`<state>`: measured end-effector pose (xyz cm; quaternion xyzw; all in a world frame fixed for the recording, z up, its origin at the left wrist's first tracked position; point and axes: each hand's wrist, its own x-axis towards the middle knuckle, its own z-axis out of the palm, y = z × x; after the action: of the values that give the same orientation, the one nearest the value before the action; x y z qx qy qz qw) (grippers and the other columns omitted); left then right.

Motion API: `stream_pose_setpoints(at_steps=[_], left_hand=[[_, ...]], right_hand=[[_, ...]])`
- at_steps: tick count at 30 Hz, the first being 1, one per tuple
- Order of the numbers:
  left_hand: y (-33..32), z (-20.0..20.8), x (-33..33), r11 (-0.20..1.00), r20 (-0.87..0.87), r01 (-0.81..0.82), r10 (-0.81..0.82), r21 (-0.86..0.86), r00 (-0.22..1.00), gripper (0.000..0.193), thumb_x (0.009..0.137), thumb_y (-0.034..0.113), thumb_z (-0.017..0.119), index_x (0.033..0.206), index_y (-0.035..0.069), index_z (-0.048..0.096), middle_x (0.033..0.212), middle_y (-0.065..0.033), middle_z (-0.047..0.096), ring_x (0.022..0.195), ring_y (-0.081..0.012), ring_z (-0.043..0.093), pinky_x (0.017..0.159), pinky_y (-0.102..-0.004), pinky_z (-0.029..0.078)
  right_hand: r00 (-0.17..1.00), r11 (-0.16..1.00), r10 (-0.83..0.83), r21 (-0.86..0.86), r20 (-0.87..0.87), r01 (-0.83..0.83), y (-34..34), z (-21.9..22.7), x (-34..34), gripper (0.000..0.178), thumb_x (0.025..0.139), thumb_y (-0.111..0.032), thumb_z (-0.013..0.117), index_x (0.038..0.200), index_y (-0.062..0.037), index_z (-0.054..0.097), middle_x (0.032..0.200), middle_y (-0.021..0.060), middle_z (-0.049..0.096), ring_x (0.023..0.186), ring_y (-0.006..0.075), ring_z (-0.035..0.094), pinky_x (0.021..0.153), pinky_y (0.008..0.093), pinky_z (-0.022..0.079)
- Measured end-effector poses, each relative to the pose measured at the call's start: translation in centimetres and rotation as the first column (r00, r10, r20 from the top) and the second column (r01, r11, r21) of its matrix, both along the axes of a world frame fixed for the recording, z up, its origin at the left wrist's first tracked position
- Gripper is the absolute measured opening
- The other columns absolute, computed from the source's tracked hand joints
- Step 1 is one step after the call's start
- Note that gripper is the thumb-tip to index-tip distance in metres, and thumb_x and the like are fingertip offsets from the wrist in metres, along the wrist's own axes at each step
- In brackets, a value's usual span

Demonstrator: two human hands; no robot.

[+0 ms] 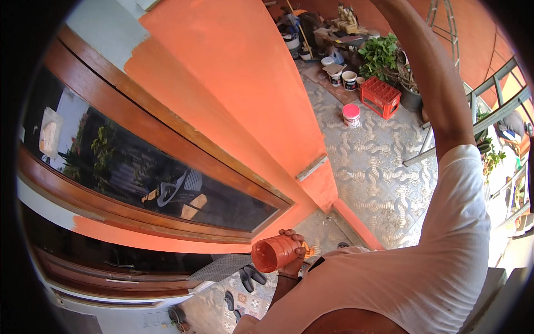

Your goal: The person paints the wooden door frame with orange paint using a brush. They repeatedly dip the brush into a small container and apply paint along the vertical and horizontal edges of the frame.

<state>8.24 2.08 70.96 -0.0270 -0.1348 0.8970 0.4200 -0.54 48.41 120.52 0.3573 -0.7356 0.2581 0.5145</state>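
Note:
My left hand (293, 245) is wrapped round a small round paint pot (276, 253), smeared orange outside and wet with orange paint inside. Its open mouth tilts toward the lower left. My right arm (442, 83) is raised and runs out past the upper edge, so the right hand is hidden. Beside the pot stands a wall (222, 72) with fresh orange paint. Near its top left, a grey-white patch (108, 33) meets the orange in a ragged edge. A brown wooden frame (167, 150) borders a dark glass pane (139, 161) on the left.
On the patterned tile floor (378, 183) stand a pink-lidded tub (351, 116), a red crate (381, 97), several white buckets (349, 80) and a leafy plant (381, 58). A metal ladder (495, 114) is at the right. Dark sandals (253, 276) lie below the pot.

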Motion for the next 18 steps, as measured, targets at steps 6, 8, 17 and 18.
stream_pose_setpoints(at_steps=[6,8,17,18], left_hand=[[-1.4,0.0,1.0,0.997,-0.004,-0.060,0.060,-0.045,0.998,0.048,0.095,0.038,0.071,0.136,0.014,0.061,0.135,-0.0052,0.058,0.131,-0.0269,0.051,0.093,-0.0531,0.051],[-1.0,-0.2,0.7,0.999,-0.018,-0.040,0.040,-0.037,0.999,0.047,0.096,0.038,0.069,0.135,0.015,0.061,0.135,-0.0055,0.059,0.131,-0.0270,0.051,0.093,-0.0526,0.051],[-1.1,0.5,1.2,0.995,-0.025,-0.043,0.041,-0.085,0.999,0.046,0.096,0.036,0.069,0.135,0.013,0.061,0.135,-0.0070,0.058,0.131,-0.0285,0.051,0.094,-0.0528,0.051],[-1.1,0.7,1.3,0.995,-0.030,-0.042,0.039,-0.093,0.999,0.046,0.096,0.036,0.070,0.135,0.013,0.061,0.135,-0.0071,0.058,0.131,-0.0285,0.051,0.094,-0.0528,0.051]], right_hand=[[0.934,0.932,-0.182,0.248,-0.307,0.264,-2.5,-10.0,-2.2,0.009,0.087,-0.003,0.079,0.095,-0.0057,0.076,0.120,0.0118,0.075,0.110,0.0307,0.072,0.095,0.0380,0.057],[0.908,0.875,-0.276,0.310,-0.315,0.373,-3.2,-16.3,-2.6,0.013,0.081,-0.010,0.079,0.091,-0.0071,0.071,0.122,0.0088,0.073,0.115,0.0294,0.069,0.093,0.0409,0.055],[0.922,0.845,-0.374,0.372,-0.103,0.385,-4.7,-36.2,-1.0,0.017,0.074,-0.014,0.075,0.087,-0.0115,0.065,0.128,0.0066,0.067,0.122,0.0286,0.063,0.095,0.0437,0.054],[0.925,0.847,-0.373,0.382,-0.067,0.369,-4.9,-37.0,-0.7,0.017,0.074,-0.013,0.075,0.087,-0.0117,0.064,0.128,0.0066,0.067,0.122,0.0288,0.063,0.094,0.0438,0.054]])
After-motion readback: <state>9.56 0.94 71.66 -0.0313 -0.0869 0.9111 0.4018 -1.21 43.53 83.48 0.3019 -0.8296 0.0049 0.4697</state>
